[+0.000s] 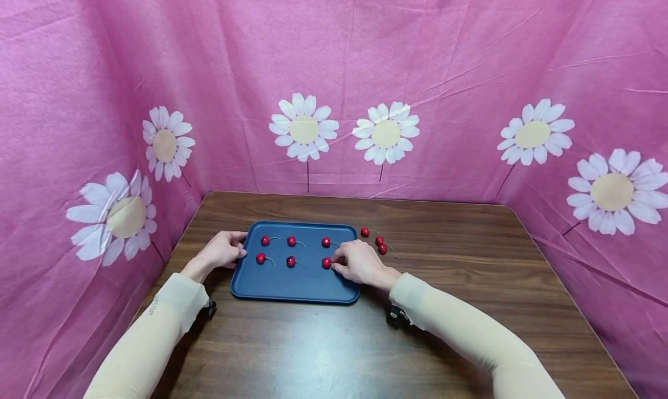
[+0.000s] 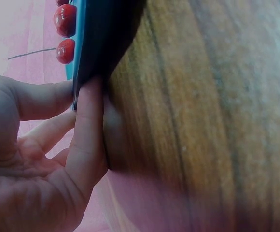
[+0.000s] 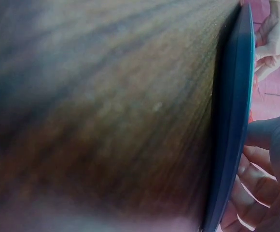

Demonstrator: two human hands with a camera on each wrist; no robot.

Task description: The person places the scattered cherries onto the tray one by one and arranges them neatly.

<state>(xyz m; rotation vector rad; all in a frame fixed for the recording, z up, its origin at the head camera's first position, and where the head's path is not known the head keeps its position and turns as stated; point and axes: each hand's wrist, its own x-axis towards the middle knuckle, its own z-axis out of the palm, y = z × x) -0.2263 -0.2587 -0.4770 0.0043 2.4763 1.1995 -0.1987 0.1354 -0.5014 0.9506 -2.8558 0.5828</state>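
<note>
My left hand (image 1: pixel 223 250) grips the left rim of a dark blue tray (image 1: pixel 292 286). In the left wrist view the thumb lies over the tray's edge (image 2: pixel 77 63), with the fingers beneath it. Over the tray's right side, my right hand (image 1: pixel 361 264) pinches a red cherry (image 1: pixel 326 263) at its stem side; the stem is hidden by the fingers. Just behind that hand lies another cherry (image 1: pixel 326 242). Several more stand in two rows to the left, among them a cherry (image 1: pixel 290 261) with its thin stem toward the right. The tray's wall (image 3: pixel 229 111) hides the right fingertips in the right wrist view.
Three cherries lie on the wooden table (image 1: pixel 443 265) to the right of the tray, one cherry (image 1: pixel 365 232) farther back than the other two. A pink curtain (image 1: pixel 344 51) with white daisies hangs around the table's back and sides.
</note>
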